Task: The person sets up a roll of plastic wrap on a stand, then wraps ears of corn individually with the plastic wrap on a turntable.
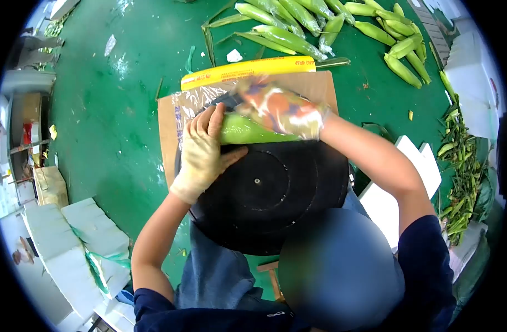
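Note:
A green ear of corn in its husk [253,130], glossy as if under clear film, lies across the far part of a round black turntable-like disc [257,202]. My left hand [201,149], in a pale glove, grips the corn's left end, fingers at its end and thumb along the near side. My right hand [284,110], in a colourful patterned glove, reaches over the corn's far side; motion smears its fingers. A sheet of clear plastic wrap [201,98] stretches from beneath the hands toward a yellow wrap box [248,71] standing just beyond.
Cardboard [167,133] lies under the disc. Several film-wrapped ears of corn [289,39] lie on the green floor ahead, with unwrapped-looking ears [403,47] to their right. Husk scraps [466,177] line the right side. White foam boxes [76,243] stand at left.

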Demonstrator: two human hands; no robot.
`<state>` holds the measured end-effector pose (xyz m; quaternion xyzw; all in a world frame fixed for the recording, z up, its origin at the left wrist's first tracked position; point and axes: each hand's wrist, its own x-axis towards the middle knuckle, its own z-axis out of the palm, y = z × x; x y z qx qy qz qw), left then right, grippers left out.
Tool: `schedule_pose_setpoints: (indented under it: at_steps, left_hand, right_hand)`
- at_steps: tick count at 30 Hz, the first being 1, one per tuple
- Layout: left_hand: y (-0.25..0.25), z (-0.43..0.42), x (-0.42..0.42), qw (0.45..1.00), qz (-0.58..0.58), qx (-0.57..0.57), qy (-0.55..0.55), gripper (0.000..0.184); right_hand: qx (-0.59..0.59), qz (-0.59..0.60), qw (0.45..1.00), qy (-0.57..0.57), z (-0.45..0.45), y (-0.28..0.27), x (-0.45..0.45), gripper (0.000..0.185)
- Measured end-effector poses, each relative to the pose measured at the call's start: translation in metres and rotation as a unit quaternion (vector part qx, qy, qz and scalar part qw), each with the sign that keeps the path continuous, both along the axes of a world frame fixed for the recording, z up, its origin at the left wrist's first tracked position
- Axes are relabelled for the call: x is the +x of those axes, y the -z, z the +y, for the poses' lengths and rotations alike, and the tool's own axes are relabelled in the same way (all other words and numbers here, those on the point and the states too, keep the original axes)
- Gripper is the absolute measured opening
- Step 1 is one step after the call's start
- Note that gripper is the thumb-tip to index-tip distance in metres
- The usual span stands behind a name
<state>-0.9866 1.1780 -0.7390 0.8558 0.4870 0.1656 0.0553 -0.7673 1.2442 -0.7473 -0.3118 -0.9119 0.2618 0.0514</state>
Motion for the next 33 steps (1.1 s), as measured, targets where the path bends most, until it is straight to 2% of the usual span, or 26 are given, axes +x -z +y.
schedule_pose_setpoints:
  at_steps: [2,4,5,6,8,9,10,11,12,13,14,16,18,19,20,22,23,24,25,26,28,29,30,32,33]
  left_hand:
    - [0.015,0.019,-0.009,1.0,0.024,-0.016,0.007,0.086]
    - [0.022,0.017,-0.013,0.989,-0.041,-0.123,0.069,0.077]
    - [0.016,0.0,-0.01,0.98,-0.084,-0.167,0.069,0.071]
    - [0.006,-0.022,-0.006,0.968,-0.123,-0.205,0.072,0.065]
    - [-0.001,-0.062,0.003,0.866,-0.198,-0.459,0.0,0.067]
    - [-0.011,-0.075,0.004,0.808,-0.184,-0.559,-0.027,0.068]
    - [-0.024,-0.084,0.005,0.667,-0.232,-0.705,-0.067,0.06]
    - [-0.039,-0.082,0.005,0.583,-0.19,-0.789,-0.039,0.051]
    - [-0.037,-0.103,-0.005,0.56,-0.121,-0.817,-0.064,0.053]
    - [-0.034,-0.123,-0.011,0.499,-0.091,-0.861,-0.046,0.059]
    - [-0.059,-0.117,0.003,0.491,-0.044,-0.87,-0.029,0.059]
    - [-0.033,-0.135,-0.014,0.459,0.062,-0.886,0.001,0.056]
    - [-0.046,-0.126,-0.013,0.432,0.045,-0.901,-0.022,0.055]
    - [-0.064,-0.116,-0.008,0.453,-0.078,-0.887,-0.044,0.053]
    - [-0.083,-0.092,0.001,0.511,-0.05,-0.856,-0.057,0.055]
    - [-0.124,-0.05,0.032,0.693,-0.104,-0.709,-0.082,0.052]
    - [-0.143,-0.032,0.056,0.743,-0.141,-0.648,-0.094,0.049]
    - [-0.151,-0.017,0.082,0.787,-0.182,-0.58,-0.108,0.046]
    - [-0.145,-0.006,0.102,0.867,-0.234,-0.44,-0.026,0.042]
    - [-0.137,0.004,0.12,0.915,-0.28,-0.287,0.051,0.038]
    - [-0.109,0.034,0.157,0.877,-0.445,-0.117,0.141,0.025]
    - [-0.097,0.048,0.184,0.829,-0.531,-0.066,0.162,0.031]
    - [-0.083,0.056,0.215,0.804,-0.572,-0.046,0.159,0.029]
    - [-0.046,0.068,0.27,0.819,-0.553,-0.127,0.089,0.029]
    - [-0.027,0.083,0.293,0.835,-0.518,-0.178,0.057,0.031]
  right_hand:
    - [-0.204,0.138,0.969,-0.007,0.012,0.022,-0.023,0.041]
    - [-0.002,0.134,0.986,-0.104,0.004,0.032,-0.022,0.027]
    - [-0.146,0.131,0.977,-0.085,-0.006,0.015,-0.023,0.032]
    - [0.081,0.115,0.983,-0.12,-0.027,0.029,-0.012,0.049]
    - [0.002,0.042,0.996,-0.074,-0.052,0.019,-0.009,0.068]
    - [0.021,0.053,0.996,-0.062,-0.06,0.018,-0.009,0.072]
    - [0.039,0.064,0.996,-0.051,-0.065,0.019,-0.008,0.076]
    - [0.048,0.072,0.995,-0.049,-0.068,0.025,-0.008,0.076]
    - [0.05,0.074,0.995,-0.045,-0.069,0.027,-0.009,0.076]
    - [0.037,0.085,0.995,-0.043,-0.068,0.027,-0.009,0.075]
    - [0.025,0.096,0.994,-0.041,-0.067,0.027,-0.006,0.075]
    - [0.037,0.129,0.991,-0.025,-0.074,0.026,0.0,0.067]
    - [-0.102,0.171,0.98,-0.003,-0.082,0.016,0.019,0.056]
    - [-0.264,0.227,0.937,0.001,-0.088,0.006,0.035,0.043]
    - [-0.362,0.256,0.896,0.036,-0.098,-0.014,0.059,0.033]
    - [-0.296,0.378,0.863,0.158,-0.128,-0.025,0.1,0.025]
    - [-0.289,0.375,0.863,0.178,-0.134,-0.022,0.106,0.025]
    - [-0.297,0.502,0.714,0.388,-0.132,-0.015,0.107,0.02]
    - [-0.276,0.595,0.506,0.56,-0.125,-0.012,0.108,0.02]
    - [-0.295,0.683,0.407,0.53,-0.108,-0.037,0.122,0.021]
    - [-0.327,0.772,0.259,0.48,-0.069,-0.006,0.128,0.019]
    - [-0.294,0.739,0.366,0.483,-0.062,0.002,0.128,0.02]
    - [-0.274,0.705,0.444,0.48,-0.053,0.012,0.131,0.02]
    - [-0.282,0.627,0.55,0.475,-0.032,0.04,0.145,0.024]
    - [-0.29,0.549,0.606,0.497,-0.017,0.058,0.162,0.026]
